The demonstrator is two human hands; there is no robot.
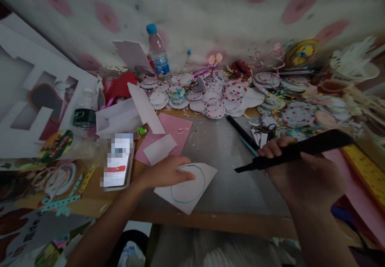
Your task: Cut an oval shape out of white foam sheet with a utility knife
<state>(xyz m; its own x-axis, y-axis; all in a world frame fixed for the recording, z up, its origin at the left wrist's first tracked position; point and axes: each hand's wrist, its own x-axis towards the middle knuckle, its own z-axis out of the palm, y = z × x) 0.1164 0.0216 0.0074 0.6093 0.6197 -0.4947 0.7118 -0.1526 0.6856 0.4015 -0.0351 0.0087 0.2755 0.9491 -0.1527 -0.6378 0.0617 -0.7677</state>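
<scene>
My left hand (174, 171) grips a white piece of paper (189, 204), its thumb lying over a circle drawn in green. The paper is over the grey cutting mat (240, 194), near the table's front edge. In my right hand (300, 170) is a long black tool (303, 146) with a narrow tip; its exact kind is hard to tell. That tip points left, above the mat and apart from the paper. Behind it lies a black pen-like stick (240, 132). Pink paper (162, 128) and a small white slip (160, 149) lie beyond my left hand.
Many dotted round paper pieces (210, 94) are heaped along the back. A water bottle (158, 52) stands behind them. To the left are a phone (118, 162), an open white box (120, 118) and a second bottle (86, 110). A cup (345, 74) stands at the back right.
</scene>
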